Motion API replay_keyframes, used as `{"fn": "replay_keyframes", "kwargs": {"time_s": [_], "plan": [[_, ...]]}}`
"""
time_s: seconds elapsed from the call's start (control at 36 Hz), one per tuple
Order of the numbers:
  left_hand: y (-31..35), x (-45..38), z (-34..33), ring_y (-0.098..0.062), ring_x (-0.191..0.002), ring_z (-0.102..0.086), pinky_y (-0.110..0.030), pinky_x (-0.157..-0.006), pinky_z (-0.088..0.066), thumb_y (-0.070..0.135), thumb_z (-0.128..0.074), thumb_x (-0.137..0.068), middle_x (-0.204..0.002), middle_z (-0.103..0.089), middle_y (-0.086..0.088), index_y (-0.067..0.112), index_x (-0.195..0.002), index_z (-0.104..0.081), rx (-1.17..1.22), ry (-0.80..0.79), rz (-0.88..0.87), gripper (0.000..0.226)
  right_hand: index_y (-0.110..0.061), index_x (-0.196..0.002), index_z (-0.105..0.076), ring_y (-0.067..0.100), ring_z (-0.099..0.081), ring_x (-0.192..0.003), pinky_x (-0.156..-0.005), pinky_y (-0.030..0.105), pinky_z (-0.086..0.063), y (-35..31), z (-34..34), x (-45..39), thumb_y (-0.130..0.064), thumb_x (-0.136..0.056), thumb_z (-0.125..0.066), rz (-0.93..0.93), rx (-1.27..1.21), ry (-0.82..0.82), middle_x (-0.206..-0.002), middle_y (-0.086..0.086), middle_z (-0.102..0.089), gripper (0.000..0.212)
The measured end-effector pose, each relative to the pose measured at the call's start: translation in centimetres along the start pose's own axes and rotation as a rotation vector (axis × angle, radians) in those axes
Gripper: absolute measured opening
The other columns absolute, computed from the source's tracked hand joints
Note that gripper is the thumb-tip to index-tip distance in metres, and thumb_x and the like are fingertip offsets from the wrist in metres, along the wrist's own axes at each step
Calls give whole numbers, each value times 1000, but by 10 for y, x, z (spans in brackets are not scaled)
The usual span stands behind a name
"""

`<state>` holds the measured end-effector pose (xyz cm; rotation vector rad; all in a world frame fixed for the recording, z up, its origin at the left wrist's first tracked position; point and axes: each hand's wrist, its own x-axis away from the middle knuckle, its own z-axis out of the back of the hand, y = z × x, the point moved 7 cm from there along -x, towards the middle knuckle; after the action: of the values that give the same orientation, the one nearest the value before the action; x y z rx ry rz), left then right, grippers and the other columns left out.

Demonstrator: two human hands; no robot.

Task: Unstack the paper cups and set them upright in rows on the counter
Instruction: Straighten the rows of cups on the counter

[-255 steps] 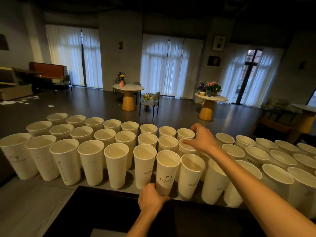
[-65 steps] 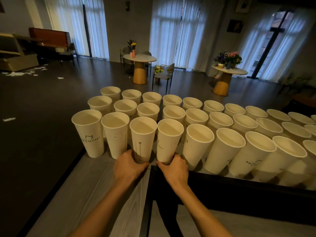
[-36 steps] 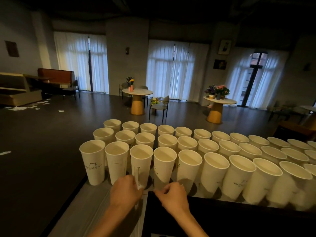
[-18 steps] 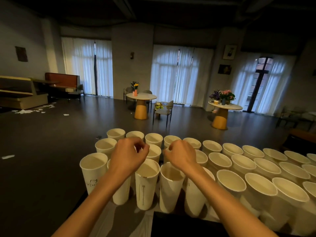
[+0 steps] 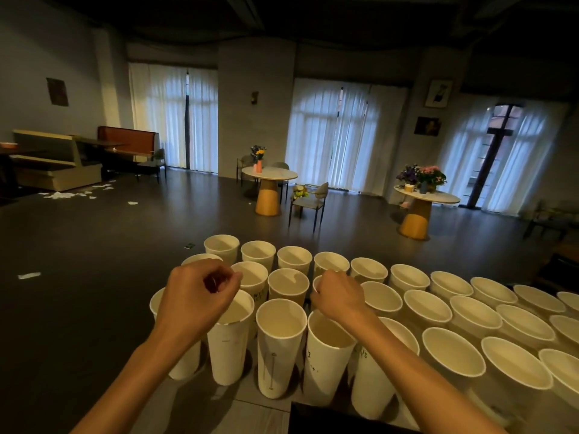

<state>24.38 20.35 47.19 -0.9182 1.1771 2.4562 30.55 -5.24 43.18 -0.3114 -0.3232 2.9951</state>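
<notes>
Paper cups stand upright in 3 rows on the worktop, open mouths up and empty where their insides show. The left hand hovers over the near-left cups, fingers curled loosely inward, holding nothing. The right hand hangs above the middle row, fingers bent; whether they pinch a rim cannot be told.

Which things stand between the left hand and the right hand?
In the head view, two upright paper cups: a front-row cup and a second-row cup stand between the left hand and the right hand.
</notes>
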Motion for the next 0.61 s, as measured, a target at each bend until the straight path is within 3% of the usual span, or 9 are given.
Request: {"fn": "replay_keyframes", "kwargs": {"time_s": [0.14,0.31,0.47,0.61], "plan": [[-9,2,11,-7,-68,-65,-18,-61,-47,22,-79,-85,-75,-70,10,22,-86,-77,-28,-8,-15,2,-20,-70,-55,14,-51,-59,-48,21,-32,1,1,3,-25,-93,-64,5,3,0,-69,-1,-53,25],[-19,4,19,-4,-70,-64,-15,-58,-46,26,-77,-86,-72,-69,13,25,-81,-76,-38,-52,15,6,-22,-61,-50,17,-61,-66,-54,26,-43,0,5,5,-30,-91,-68,7,36,-22,-71,2,-59,36],[-27,9,23,-4,-70,-64,-13,-60,-46,26,-77,-87,-74,-69,14,26,-82,-75,-46,-95,59,5,-19,-70,-63,16,-63,-65,-61,29,-56,-1,14,8,-36,-87,-73,-10,28,-27,-72,2,-64,26],[-25,15,41,-1,-78,-64,-15,-63,-48,22,-76,-87,-76,-68,15,24,-86,-76,-2,16,57,2,-20,-75,-68,15,-63,-63,-59,30,-57,-8,30,16,-37,-82,-77,3,-8,76,-67,-1,-63,20]]}}
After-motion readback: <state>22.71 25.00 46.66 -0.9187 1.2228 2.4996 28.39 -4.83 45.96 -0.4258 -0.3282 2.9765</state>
